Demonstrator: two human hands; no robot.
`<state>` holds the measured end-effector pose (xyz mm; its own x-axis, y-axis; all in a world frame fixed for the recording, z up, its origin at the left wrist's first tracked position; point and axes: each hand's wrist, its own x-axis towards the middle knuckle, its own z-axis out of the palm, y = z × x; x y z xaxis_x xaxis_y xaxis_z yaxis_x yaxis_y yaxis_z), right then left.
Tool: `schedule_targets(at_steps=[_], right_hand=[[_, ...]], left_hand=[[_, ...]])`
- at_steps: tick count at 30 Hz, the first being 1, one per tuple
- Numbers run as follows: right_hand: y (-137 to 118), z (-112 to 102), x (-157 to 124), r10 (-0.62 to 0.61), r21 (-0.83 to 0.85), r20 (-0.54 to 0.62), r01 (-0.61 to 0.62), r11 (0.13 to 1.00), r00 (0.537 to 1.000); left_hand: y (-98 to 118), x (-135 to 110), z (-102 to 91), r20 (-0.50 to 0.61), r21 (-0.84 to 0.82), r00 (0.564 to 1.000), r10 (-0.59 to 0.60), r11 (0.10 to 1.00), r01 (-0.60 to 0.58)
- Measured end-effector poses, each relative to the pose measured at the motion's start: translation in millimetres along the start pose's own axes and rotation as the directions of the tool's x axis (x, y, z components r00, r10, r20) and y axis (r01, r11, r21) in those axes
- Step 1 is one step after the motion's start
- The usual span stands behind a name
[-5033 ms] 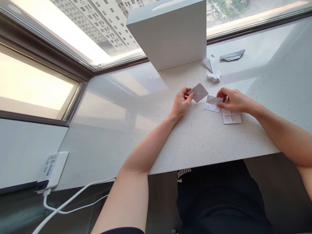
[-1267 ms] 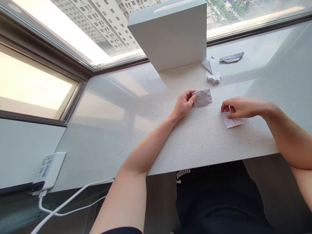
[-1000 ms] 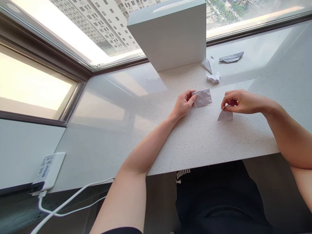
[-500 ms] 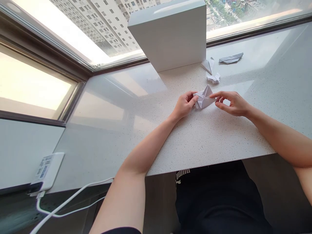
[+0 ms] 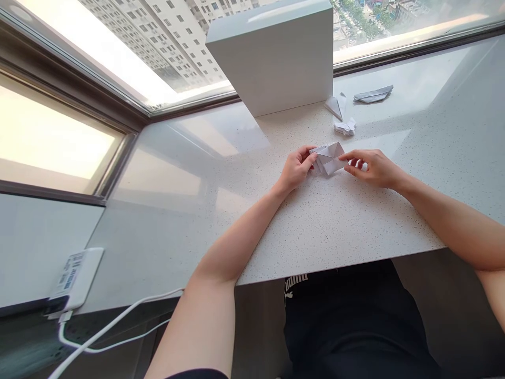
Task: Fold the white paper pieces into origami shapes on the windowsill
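A small folded white paper piece [image 5: 329,158] rests on the speckled white counter [image 5: 315,226]. My left hand [image 5: 296,167] pinches its left edge between thumb and fingers. From the other side, my right hand [image 5: 371,167] touches the paper's right edge with thumb and forefinger closed on it, the remaining fingers curled. Whether a second folded piece lies stacked under or on the first I cannot tell.
A white box [image 5: 276,52] stands at the back by the window. Behind my hands lie three folded paper shapes: a small crumpled one [image 5: 345,127], a pointed one [image 5: 337,105] and a flat grey one [image 5: 373,95]. A white charger [image 5: 74,278] with cables sits at lower left.
My right hand picked up the folded square lying to the right and carried it left onto the piece in my left hand. Both hands now meet at that paper.
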<state>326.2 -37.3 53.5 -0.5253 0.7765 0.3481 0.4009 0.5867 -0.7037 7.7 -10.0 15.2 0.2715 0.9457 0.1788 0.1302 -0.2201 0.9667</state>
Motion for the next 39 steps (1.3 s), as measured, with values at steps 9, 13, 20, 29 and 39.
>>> schedule_targets(at_steps=[9, 13, 20, 29, 39], right_hand=[[0.3, 2.9, -1.2, 0.051, 0.001, 0.083, -0.051, 0.999, 0.995], [-2.2, -1.1, -1.3, 0.080, 0.003, 0.139, -0.081, 0.997, 0.987], [-11.0, -7.8, -0.4, 0.263, 0.025, 0.023, -0.264, 0.964, 0.964], [-9.2, -4.2, 3.3, 0.138, -0.039, 0.042, -0.136, 0.990, 0.990], [-9.5, -0.7, 1.8, 0.121, -0.018, 0.027, -0.121, 0.992, 0.992]], left_hand=[[0.9, -1.9, 1.5, 0.027, 0.039, 0.998, 0.058, 0.998, -0.059], [-1.0, -3.0, 4.6, 0.024, 0.101, 0.995, 0.095, 0.990, -0.096], [10.4, -10.2, 10.0, 0.052, 0.236, 0.978, 0.202, 0.949, -0.209], [14.5, -14.8, 11.2, 0.155, 0.355, 0.914, 0.376, 0.842, -0.407], [29.6, -17.8, 12.6, 0.264, 0.419, 0.929, 0.258, 0.837, -0.351]])
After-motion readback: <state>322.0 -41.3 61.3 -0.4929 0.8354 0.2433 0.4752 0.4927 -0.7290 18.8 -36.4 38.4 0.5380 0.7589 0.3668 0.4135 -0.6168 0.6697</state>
